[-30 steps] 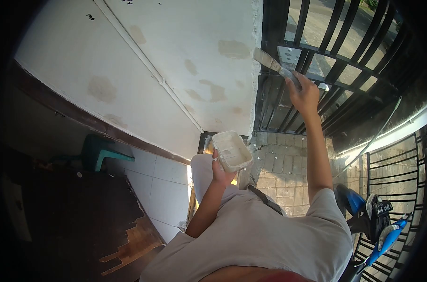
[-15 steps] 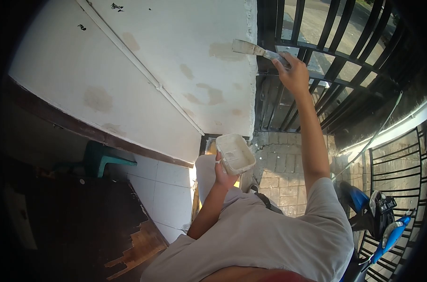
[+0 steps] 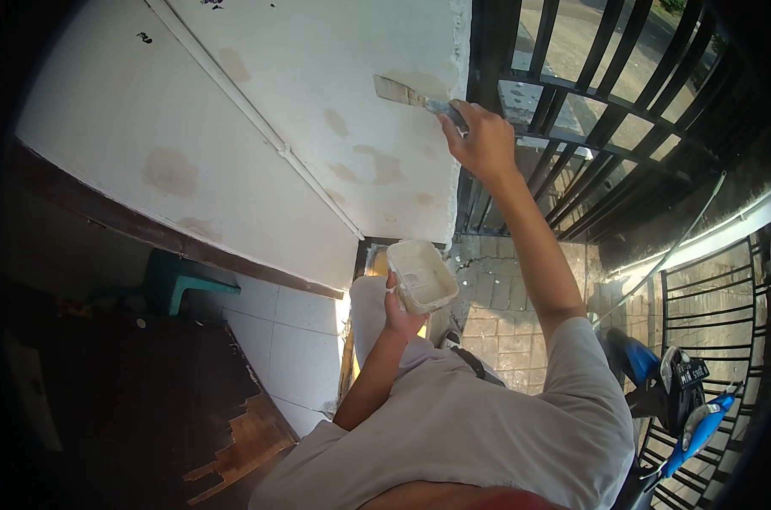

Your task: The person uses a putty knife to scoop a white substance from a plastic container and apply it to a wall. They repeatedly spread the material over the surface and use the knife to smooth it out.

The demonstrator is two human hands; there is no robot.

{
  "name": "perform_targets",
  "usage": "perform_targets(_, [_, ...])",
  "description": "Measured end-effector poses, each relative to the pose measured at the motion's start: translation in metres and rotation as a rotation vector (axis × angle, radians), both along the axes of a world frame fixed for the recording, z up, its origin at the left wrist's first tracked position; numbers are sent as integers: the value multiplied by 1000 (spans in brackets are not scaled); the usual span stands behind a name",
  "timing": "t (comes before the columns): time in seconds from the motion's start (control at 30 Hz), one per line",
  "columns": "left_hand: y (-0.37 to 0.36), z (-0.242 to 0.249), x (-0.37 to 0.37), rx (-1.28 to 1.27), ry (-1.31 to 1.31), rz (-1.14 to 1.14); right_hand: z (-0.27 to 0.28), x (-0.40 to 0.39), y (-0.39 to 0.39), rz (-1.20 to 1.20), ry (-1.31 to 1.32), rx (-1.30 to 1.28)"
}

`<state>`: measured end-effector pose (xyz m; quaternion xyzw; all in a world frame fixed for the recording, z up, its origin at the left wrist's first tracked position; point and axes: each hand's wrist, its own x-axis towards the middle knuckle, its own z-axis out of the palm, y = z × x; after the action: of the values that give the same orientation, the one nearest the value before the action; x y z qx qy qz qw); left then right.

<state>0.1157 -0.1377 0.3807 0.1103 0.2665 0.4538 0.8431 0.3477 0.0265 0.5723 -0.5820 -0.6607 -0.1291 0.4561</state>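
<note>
My right hand is raised and grips the handle of a putty knife. Its flat blade lies against the white wall, on a beige filler patch near the wall's right edge. My left hand holds a white rectangular tub from below, at chest height, open side up. The tub is smeared inside with pale filler. Several other beige patches dot the wall below and left of the blade.
A white conduit pipe runs diagonally across the wall. A black metal gate stands right of the wall. Below are white floor tiles, a green stool, a worn dark wooden surface and a blue scooter.
My right hand has swung the putty knife leftward from the gate bars onto the wall's patch. The tub in my left hand has stayed about where it was.
</note>
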Motion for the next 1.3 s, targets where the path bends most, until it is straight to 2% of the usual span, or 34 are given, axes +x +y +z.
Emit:
perform_targets(0.17, [-2,-3,-6,-38,-70,-8,-16,29,-34,-185,17,29])
perform_targets(0.27, [1,-5,-9,-22,-97,7,-32,35,-58,-190,37,135])
perform_targets(0.37, [2,-1,-10,-27,-85,18,-16,9,-68,-120,7,90])
perform_targets(0.5, [4,-3,-11,-17,-71,2,-9,-18,-34,-31,-44,39])
perform_targets(0.6, [6,-2,-8,-27,-83,-20,-11,-16,-16,-61,-145,17])
perform_targets(0.83, [13,-5,-1,17,-203,-58,-9,11,-75,-180,-103,65])
perform_targets(0.9, [14,3,5,9,-197,-64,3,0,-70,-104,-113,83])
perform_targets(1.0, [18,-11,3,9,-183,-63,8,-21,-52,-31,-108,75])
perform_targets(1.07, [19,4,3,39,-187,-69,9,-28,-32,0,-111,58])
perform_targets(1.3, [27,-11,-7,19,-203,-52,-3,-3,-44,-172,-96,106])
